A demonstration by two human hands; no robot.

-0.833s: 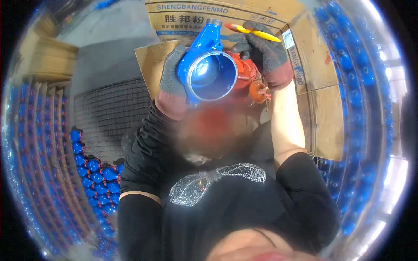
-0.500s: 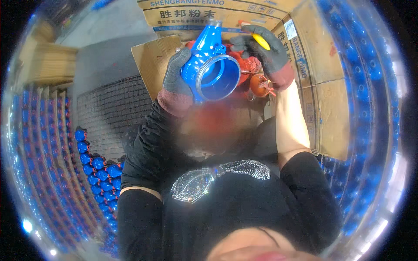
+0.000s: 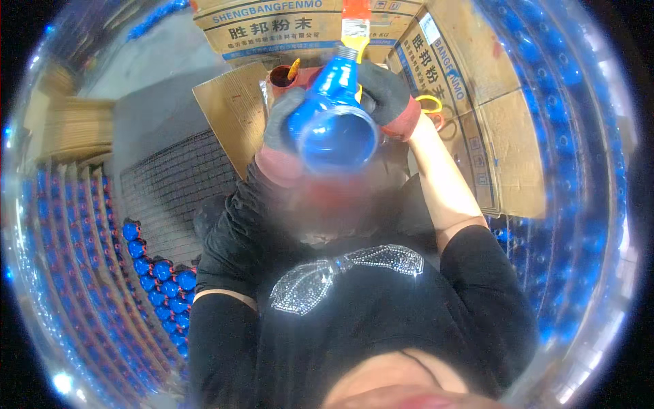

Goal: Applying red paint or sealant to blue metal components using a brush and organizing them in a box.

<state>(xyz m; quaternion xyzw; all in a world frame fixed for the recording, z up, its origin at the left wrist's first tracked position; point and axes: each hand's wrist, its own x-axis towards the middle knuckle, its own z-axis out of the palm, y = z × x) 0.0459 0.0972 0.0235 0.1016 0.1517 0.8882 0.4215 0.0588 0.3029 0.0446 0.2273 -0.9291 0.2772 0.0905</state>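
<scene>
My left hand (image 3: pixel 283 121), in a dark glove with a reddish cuff, is closed round the left side of a blue metal fitting (image 3: pixel 334 95). Its wide round mouth faces me and its narrow threaded neck points away; motion smears it. Just beyond its right side, my gloved right hand (image 3: pixel 387 95) grips a flat paintbrush (image 3: pixel 355 28) with a yellow handle and red bristles pointing away. The fitting covers some right-hand fingers and part of the handle. Behind my left hand stands a dark reddish pot (image 3: pixel 282 79) with a yellow-orange stick in it.
Cardboard boxes (image 3: pixel 470 116) wall in the far and right sides, with a loose flap (image 3: pixel 231 112) at the left. A yellow loop (image 3: pixel 430 103) lies by my right wrist. Several blue round parts (image 3: pixel 163 271) stand in rows at left; a dark mesh (image 3: pixel 180 170) lies beyond them.
My right hand has moved left, closer to the fitting, and the brush now points away with its bristles showing. The fitting has shifted slightly. The pot behind my left hand has come into view.
</scene>
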